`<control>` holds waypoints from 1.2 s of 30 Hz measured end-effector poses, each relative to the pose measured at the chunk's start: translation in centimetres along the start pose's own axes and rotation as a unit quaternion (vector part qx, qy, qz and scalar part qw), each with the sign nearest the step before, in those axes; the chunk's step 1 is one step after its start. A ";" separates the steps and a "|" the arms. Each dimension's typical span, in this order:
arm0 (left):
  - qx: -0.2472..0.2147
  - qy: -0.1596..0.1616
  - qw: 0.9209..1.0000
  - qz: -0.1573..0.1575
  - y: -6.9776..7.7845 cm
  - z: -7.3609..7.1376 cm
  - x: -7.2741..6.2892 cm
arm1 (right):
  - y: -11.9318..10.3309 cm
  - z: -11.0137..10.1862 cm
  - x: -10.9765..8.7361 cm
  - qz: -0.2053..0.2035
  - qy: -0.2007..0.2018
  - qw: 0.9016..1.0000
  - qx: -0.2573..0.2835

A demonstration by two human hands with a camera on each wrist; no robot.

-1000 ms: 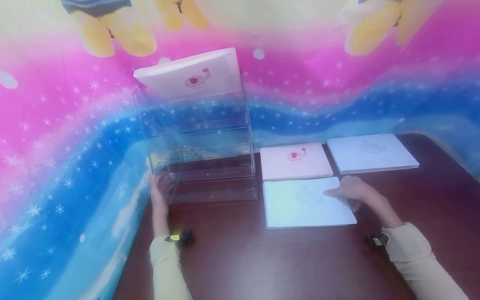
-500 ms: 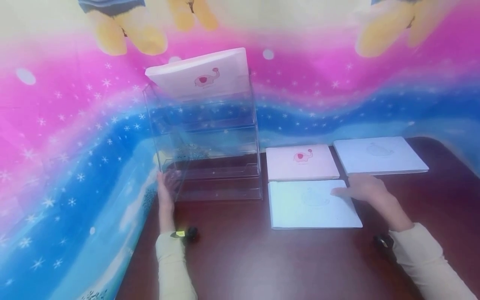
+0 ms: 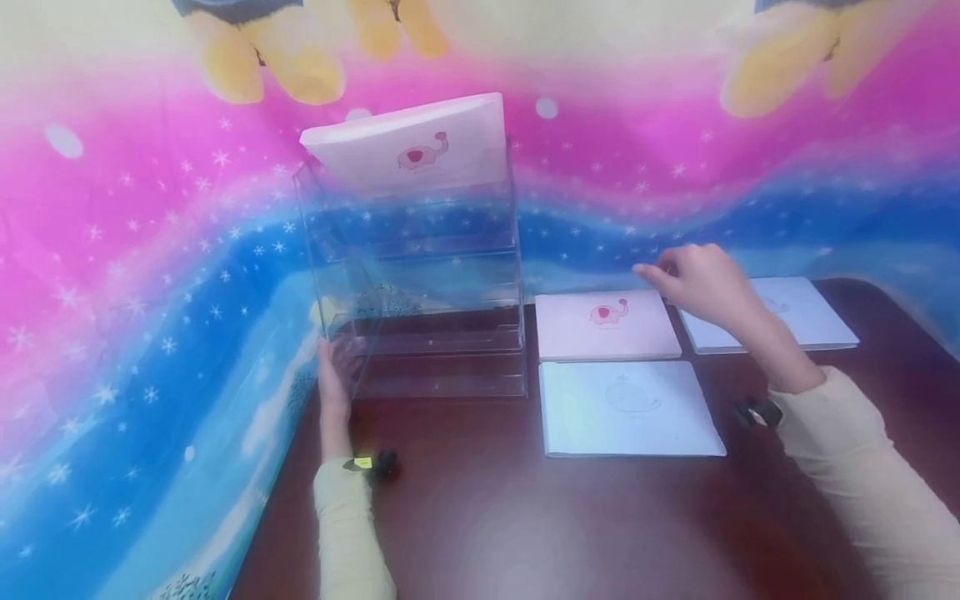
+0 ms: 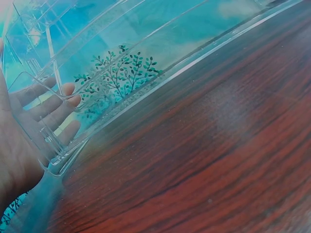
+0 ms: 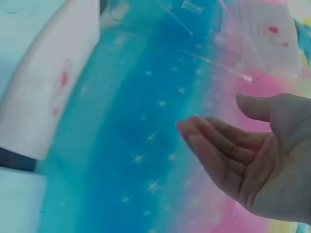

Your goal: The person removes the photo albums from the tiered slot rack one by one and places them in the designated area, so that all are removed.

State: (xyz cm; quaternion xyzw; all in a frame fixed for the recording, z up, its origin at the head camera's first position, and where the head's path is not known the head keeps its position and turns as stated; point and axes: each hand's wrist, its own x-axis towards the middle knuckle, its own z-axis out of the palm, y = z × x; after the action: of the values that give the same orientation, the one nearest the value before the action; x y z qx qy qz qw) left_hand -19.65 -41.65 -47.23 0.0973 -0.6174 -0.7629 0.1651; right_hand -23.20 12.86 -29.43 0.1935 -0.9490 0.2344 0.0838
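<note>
My left hand [image 3: 337, 371] rests against the left side of a clear plastic tiered display rack [image 3: 435, 342]. In the left wrist view its fingers [image 4: 51, 104], nearly straight, show through the transparent side panel. A pink elephant booklet [image 3: 420, 154] leans in the rack's top tier. My right hand [image 3: 701, 279] is raised over the table's back, holding nothing, its fingers loosely bent in the right wrist view. Below it lie a pink elephant booklet [image 3: 562, 325] and a pale whale booklet [image 3: 806, 308], partly covered by the forearm. Nearer me lies another pale whale booklet [image 3: 637, 408].
The dark wooden table [image 3: 510, 508] runs up to a colourful printed backdrop [image 3: 150, 250] with snowflakes. That backdrop hangs close behind the rack and the booklets. The rack's lower tiers stand directly before it.
My right hand has let go of the front whale booklet and risen up and back, above the rear booklets. My left hand stays at the rack. The head view has shifted slightly.
</note>
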 end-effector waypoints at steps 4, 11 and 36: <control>0.009 0.007 1.000 0.006 0.0 0.0 -0.1 | -2.0 -0.7 1.8 -0.033 0.013 0.999 0.012; 0.018 0.012 1.000 0.018 0.0 0.4 -0.2 | -5.2 -2.1 4.3 -0.072 0.030 0.993 0.086; 0.027 0.003 0.999 0.021 0.0 0.0 -0.3 | -14.6 -3.1 12.1 -0.039 0.124 0.961 0.246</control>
State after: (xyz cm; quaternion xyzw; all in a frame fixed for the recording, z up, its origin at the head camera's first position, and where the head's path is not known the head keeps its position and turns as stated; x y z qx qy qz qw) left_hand -19.40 -41.52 -47.25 0.0912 -0.6394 -0.7418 0.1803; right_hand -28.05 -1.54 -17.69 0.2141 -0.8363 0.4789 0.1595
